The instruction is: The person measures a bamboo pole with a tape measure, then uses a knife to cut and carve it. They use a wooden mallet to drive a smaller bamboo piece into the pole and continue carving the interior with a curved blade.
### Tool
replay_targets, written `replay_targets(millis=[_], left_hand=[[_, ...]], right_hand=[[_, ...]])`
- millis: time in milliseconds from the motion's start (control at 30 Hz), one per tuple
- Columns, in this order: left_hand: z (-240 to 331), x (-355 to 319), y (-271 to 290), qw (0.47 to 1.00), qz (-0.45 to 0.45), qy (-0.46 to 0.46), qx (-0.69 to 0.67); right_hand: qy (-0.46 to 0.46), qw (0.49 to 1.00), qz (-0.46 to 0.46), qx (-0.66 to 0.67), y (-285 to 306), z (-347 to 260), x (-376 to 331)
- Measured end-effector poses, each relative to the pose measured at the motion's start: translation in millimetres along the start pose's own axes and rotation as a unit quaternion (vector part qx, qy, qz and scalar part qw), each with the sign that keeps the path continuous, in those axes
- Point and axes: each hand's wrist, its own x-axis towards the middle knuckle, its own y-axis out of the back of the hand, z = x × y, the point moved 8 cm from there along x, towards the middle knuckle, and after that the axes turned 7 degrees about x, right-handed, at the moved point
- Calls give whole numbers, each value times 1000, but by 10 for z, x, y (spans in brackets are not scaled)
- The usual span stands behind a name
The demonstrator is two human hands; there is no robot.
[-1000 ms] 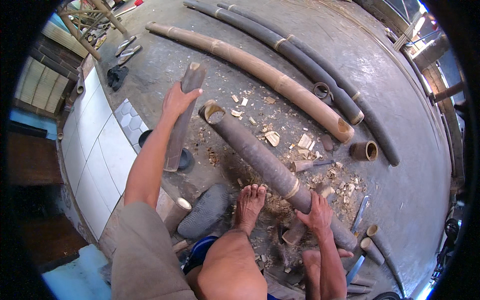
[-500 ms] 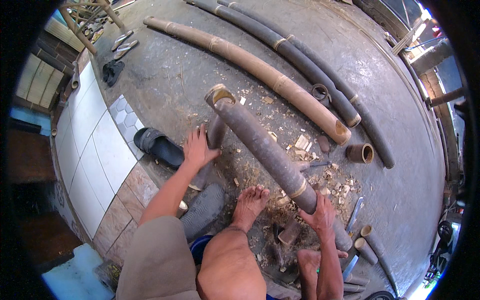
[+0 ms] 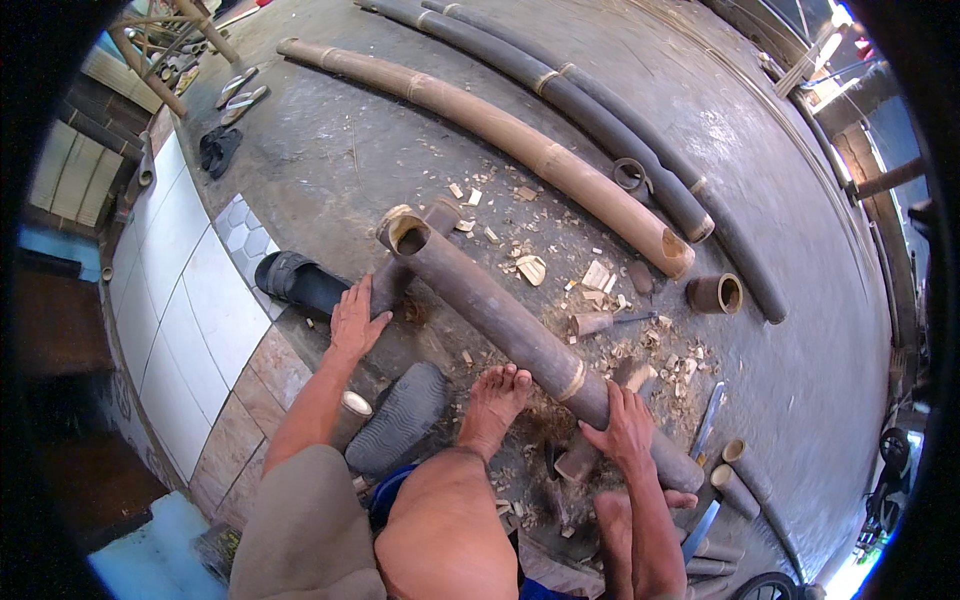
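A long brown bamboo tube [image 3: 500, 318] slants across the space in front of me, with its hollow, notched far end toward the upper left. My right hand [image 3: 624, 432] is wrapped over it close to its near end. Beneath the far end a shorter dark bamboo piece [image 3: 392, 285] lies crosswise. My left hand [image 3: 354, 318] is against that piece's left end, thumb and fingers stretched apart. Another short bamboo piece [image 3: 577, 460] sits under the tube by my right hand. My bare foot [image 3: 494, 400] is just left of the tube.
Three long bamboo poles, one tan [image 3: 480, 120], lie beyond. A wooden-handled chisel [image 3: 592, 323] rests among wood chips [image 3: 597, 277], with a bamboo ring [image 3: 715, 294] farther right. A blade [image 3: 709, 420] lies near cut bamboo pieces [image 3: 735, 490]. Sandals [image 3: 300, 282] are at left.
The tube's far end has come down over the short crosswise piece, which now lies more slanted. My left hand has shifted left and nearer; my right hand keeps its hold.
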Motion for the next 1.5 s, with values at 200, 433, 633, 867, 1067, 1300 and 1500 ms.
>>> replay_targets(millis=[200,433,633,867,1067,1300,1500], left_hand=[[-72,12,26,999,-21,-8,-28],[-128,142,87,996,-45,-31,-71],[-260,191,-58,994,-74,3,-78],[453,154,535,975,189,-95,-66],[2349,-192,558,915,25,-396,-68],[3608,-784,5,838,-116,-533,-5],[3812,-1024,-437,801,-169,-566,97]], right_hand=[[2,1000,-23,-1,-41,-121,33],[10,999,-49,11,-60,-148,46],[0,999,-51,10,-70,-162,35],[-31,999,-31,14,-24,-159,13],[-70,986,145,-53,72,-322,-280],[-358,881,272,143,-673,-407,-1373],[-461,860,141,167,-1180,-26,-1574]])
